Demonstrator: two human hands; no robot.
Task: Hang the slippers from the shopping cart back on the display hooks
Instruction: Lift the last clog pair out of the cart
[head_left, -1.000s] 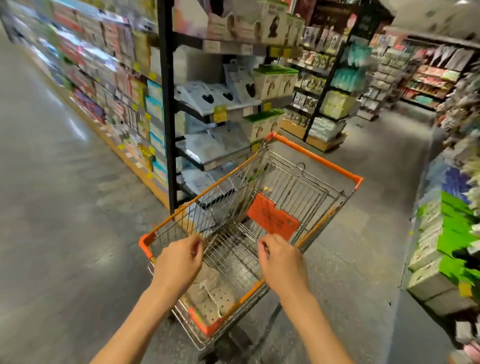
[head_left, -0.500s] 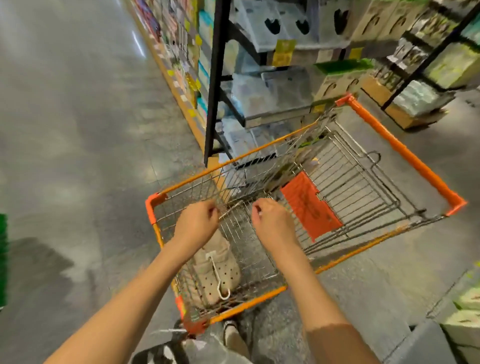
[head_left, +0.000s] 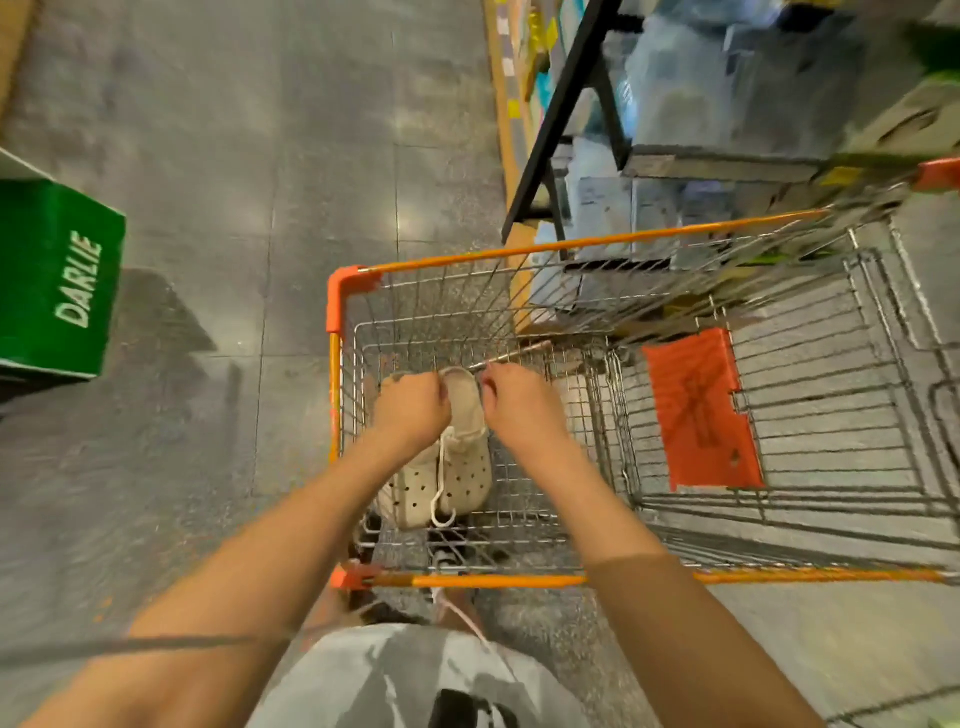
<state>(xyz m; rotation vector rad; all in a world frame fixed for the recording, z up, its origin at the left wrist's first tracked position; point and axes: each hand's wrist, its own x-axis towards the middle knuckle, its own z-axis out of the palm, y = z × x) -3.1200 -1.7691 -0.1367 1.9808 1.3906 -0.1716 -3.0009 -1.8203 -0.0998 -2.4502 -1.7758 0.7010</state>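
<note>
Both hands down inside shopping cart (head_left: 519, 248), near-left corner. Left hand (head_left: 410, 410) curled shut on heel end of cream perforated slippers (head_left: 465, 467); right hand (head_left: 519, 402) curled at far edge of the same pair, exact contact hard to tell. Pair lying flat on cart's wire floor, toes toward near rim, white hanger loop (head_left: 441, 512) trailing at toe end.

Risks: loop likely to snag in wire mesh on lift; one-sided grip could let the pair split or drop. No display hooks visible, only shelving (head_left: 675, 104) far right. Orange flap (head_left: 698, 410) well clear.
</note>
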